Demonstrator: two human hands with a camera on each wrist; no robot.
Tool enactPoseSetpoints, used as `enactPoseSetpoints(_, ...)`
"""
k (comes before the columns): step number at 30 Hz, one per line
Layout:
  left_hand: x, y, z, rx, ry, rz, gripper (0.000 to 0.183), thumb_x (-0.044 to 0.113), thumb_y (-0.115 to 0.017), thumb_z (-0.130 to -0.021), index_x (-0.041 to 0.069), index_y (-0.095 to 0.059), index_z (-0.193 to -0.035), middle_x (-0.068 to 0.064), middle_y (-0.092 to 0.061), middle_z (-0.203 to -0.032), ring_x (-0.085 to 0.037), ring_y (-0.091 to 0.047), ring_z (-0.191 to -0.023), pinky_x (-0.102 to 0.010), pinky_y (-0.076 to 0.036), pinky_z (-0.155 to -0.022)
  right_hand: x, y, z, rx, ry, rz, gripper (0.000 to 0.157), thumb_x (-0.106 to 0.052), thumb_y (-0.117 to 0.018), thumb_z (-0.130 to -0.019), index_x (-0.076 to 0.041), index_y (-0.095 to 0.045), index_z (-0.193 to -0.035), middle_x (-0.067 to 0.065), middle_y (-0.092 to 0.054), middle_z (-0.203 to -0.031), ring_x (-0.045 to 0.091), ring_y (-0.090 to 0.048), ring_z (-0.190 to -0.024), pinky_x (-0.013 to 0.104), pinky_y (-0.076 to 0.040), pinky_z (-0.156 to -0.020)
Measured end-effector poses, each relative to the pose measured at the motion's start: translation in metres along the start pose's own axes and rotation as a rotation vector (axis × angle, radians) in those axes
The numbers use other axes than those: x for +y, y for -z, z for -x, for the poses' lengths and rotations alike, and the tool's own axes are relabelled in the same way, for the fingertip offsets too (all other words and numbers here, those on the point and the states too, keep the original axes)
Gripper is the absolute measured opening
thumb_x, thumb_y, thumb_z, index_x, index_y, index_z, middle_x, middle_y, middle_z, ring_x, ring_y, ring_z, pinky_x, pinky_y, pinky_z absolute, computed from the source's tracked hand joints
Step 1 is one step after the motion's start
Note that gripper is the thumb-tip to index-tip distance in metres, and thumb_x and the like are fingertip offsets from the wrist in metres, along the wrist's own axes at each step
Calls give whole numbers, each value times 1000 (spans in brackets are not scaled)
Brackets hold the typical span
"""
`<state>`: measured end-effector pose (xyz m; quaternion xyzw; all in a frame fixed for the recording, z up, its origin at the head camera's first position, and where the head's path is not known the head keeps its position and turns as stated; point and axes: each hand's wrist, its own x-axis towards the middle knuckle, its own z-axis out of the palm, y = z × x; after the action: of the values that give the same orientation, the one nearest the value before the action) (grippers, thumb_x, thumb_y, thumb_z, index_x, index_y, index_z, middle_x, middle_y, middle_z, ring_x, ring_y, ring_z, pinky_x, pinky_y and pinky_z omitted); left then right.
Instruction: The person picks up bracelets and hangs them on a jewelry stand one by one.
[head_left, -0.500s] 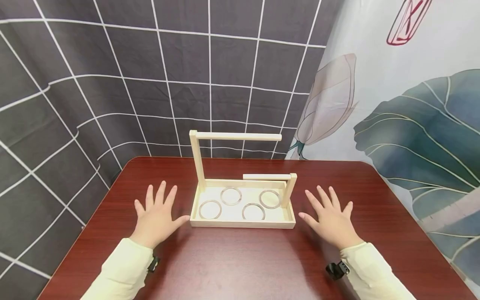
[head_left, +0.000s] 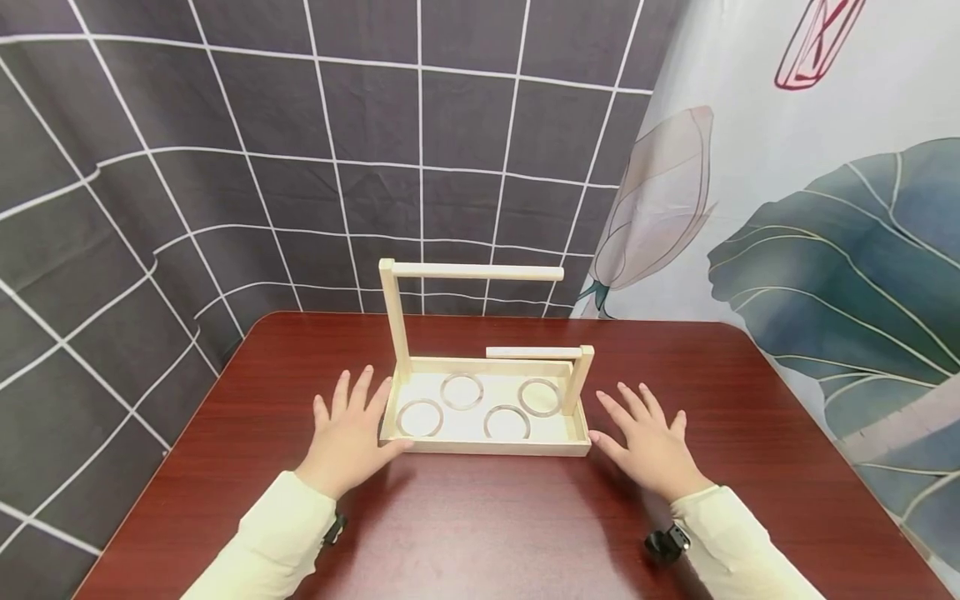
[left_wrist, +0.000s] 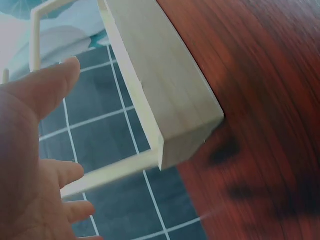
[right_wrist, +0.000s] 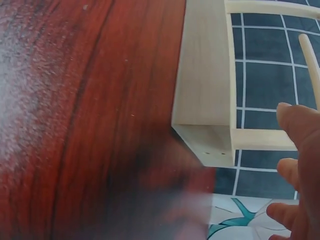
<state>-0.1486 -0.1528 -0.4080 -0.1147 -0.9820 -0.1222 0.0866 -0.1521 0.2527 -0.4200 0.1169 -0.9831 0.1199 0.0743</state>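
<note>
On the table stands a pale wooden tray (head_left: 491,448) with several clear rings (head_left: 462,392) lying on its floor. A tall post (head_left: 397,325) rises at its left end and carries a long horizontal bar (head_left: 480,272). At its right end a shorter post (head_left: 577,383) carries a shorter bar (head_left: 528,352). My left hand (head_left: 347,446), fingers spread, hovers at the left end, its thumb overlapping the tray's front corner in the head view. Beside the right end, my right hand (head_left: 651,446) is spread too. Both wrist views show gaps between the hands and the tray's wall (left_wrist: 160,65).
The reddish-brown table (head_left: 480,525) carries the tray near its far edge. Behind it hangs a dark grey curtain (head_left: 465,117) with white grid lines. To the right is a white curtain (head_left: 675,242) with flower and leaf prints.
My left hand has moved right, up to the tray's left end. The right hand has shifted slightly left, nearer to the right end. The tray has not moved.
</note>
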Motion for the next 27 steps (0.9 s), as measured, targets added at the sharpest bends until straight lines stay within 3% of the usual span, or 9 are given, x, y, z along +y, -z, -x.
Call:
enactPoseSetpoints(7, 14, -3, -9, -16, -58, 16, 90, 53, -73, -77, 9, -39, -147, -20, -28, -153, -49, -20, -139, -75, -19, -100, -1, -7, 0, 35, 11, -22, 58, -42, -63, -90, -16, -51, -140, 17, -42, -146, 42, -23, -139, 82, -13, -91)
enactPoseSetpoints(27, 39, -8, -30, -87, -150, 41, 83, 52, -70, -79, 9, -43, -145, -22, -29, -152, -46, -17, -142, -70, -22, -103, -7, -17, 2, 17, 9, -46, 56, -40, -62, -91, -17, -51, -141, 18, -45, -144, 44, -28, -137, 82, -16, -91)
